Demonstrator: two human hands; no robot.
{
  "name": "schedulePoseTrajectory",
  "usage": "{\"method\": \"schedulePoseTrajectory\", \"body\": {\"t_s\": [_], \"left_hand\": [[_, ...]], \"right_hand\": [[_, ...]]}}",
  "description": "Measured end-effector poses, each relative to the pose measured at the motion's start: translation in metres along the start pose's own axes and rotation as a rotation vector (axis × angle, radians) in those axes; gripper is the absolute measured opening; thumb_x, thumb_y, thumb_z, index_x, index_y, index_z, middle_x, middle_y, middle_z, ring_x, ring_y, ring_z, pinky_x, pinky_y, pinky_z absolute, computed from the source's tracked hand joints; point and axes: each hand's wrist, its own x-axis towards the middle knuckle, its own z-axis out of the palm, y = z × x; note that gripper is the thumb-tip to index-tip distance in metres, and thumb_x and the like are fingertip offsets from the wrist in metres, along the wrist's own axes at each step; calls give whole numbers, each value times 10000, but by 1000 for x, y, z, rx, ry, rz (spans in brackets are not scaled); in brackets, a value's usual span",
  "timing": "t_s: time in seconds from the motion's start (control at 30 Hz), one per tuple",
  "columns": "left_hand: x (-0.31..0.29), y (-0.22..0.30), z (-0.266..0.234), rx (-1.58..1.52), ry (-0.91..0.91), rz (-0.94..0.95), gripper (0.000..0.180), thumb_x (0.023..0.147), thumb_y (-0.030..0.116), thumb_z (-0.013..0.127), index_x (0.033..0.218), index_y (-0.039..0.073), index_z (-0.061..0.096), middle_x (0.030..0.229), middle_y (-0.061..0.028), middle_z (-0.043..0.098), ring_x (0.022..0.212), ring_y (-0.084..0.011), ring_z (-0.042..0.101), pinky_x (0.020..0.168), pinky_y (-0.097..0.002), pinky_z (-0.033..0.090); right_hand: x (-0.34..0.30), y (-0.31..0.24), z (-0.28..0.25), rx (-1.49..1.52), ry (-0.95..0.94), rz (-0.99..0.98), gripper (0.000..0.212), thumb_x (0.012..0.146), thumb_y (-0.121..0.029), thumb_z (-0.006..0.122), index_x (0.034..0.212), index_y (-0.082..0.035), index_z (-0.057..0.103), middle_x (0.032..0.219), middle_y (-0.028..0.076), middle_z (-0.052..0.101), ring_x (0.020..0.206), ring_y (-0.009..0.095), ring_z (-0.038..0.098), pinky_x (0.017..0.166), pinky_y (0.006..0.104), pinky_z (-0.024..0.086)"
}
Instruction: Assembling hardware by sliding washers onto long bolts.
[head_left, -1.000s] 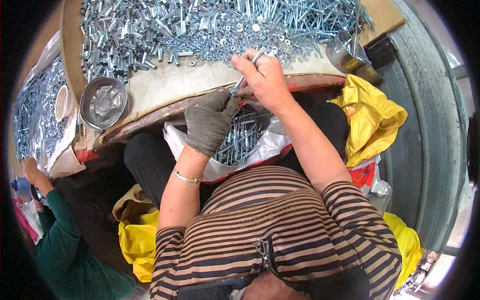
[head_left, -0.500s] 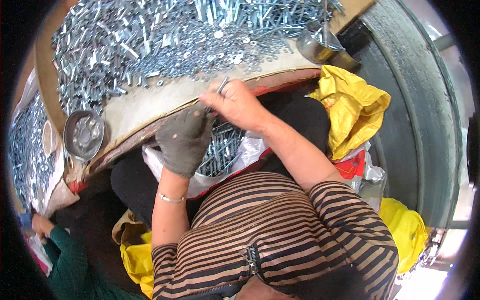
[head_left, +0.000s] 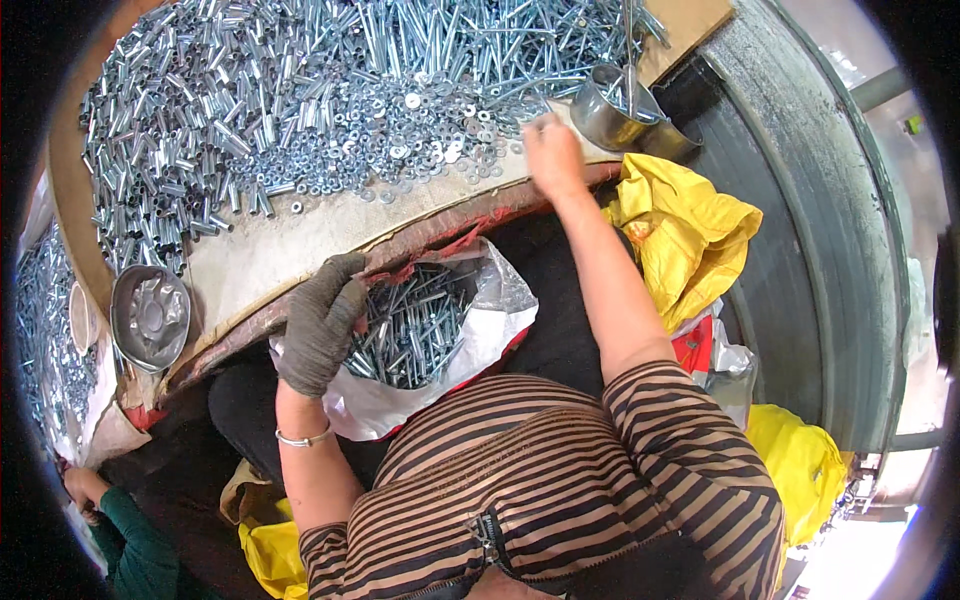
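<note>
My left hand [head_left: 322, 325], in a grey glove, is above the left side of an open white plastic bag [head_left: 510, 305] in my lap. Its fingers are curled together, and anything inside them is hidden. Long metal bolts [head_left: 420, 325], many with sleeves on them, fill the bag. My bare right hand [head_left: 552, 155] reaches over the table's front edge, beside the flat washers [head_left: 470, 130] and just below a metal cup [head_left: 605, 110]. Motion smears its fingertips, so I see no held piece. Metal sleeves [head_left: 185, 120], small nuts [head_left: 300, 165] and long bolts [head_left: 480, 40] lie heaped on the table.
A metal dish [head_left: 150, 318] stands at the table's left corner. Yellow sacks [head_left: 685, 235] lie by my right side, close to a grey curved metal structure [head_left: 800, 260]. Another person's green sleeve [head_left: 135, 540] and hand show at lower left, near another hardware heap [head_left: 50, 330].
My hands have parted. The right one, which held a bolt with the left, has moved up and right to the washers with no bolt visible. The left has shifted left, uncovering the bag.
</note>
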Motion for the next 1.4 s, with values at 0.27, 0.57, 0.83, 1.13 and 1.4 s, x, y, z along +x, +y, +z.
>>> {"method": "schedulePoseTrajectory", "body": {"t_s": [0.27, 0.57, 0.83, 1.13, 1.4], "left_hand": [[13, -3, 16, -202, 64, -68, 142, 873, 145, 534, 966, 39, 556, 624, 6, 517, 509, -56, 455, 462, -206, 354], [13, -9, -6, -671, 209, -80, 402, 857, 310, 627, 1112, 7, 554, 757, -71, 623, 504, -72, 493, 430, -167, 363], [17, -38, -14, -1337, 92, 55, 476, 879, 112, 527, 1300, -59, 385, 1155, -264, 544, 879, -273, 611, 716, -352, 566], [5, -33, -16, -1373, 176, -5, 310, 925, 153, 493, 1183, -19, 482, 1051, -240, 605, 809, -259, 642, 665, -369, 573], [4, -35, -10, -1315, 162, 62, 327, 921, 240, 551, 1128, -12, 520, 872, -129, 624, 655, -159, 571, 569, -244, 482]], "right_hand": [[55, -5, 17, -383, 56, -442, 197, 815, -84, 486, 992, -121, 563, 935, 183, 514, 743, 379, 611, 626, 470, 493], [38, -47, -15, -114, 398, -693, 98, 793, -122, 617, 865, -73, 572, 889, 128, 541, 721, 317, 600, 597, 404, 508], [-82, -131, -38, 1239, -113, -286, 188, 909, -86, 532, 1058, 11, 469, 864, 166, 625, 650, 207, 641, 528, 273, 527], [-120, -160, -36, 1478, -261, -255, 138, 965, -118, 420, 1046, -9, 391, 905, 202, 621, 694, 251, 667, 616, 338, 576], [-129, -152, -16, 1311, -342, -259, 193, 979, -158, 391, 1058, 9, 450, 928, 193, 624, 761, 244, 666, 676, 347, 566]]}}
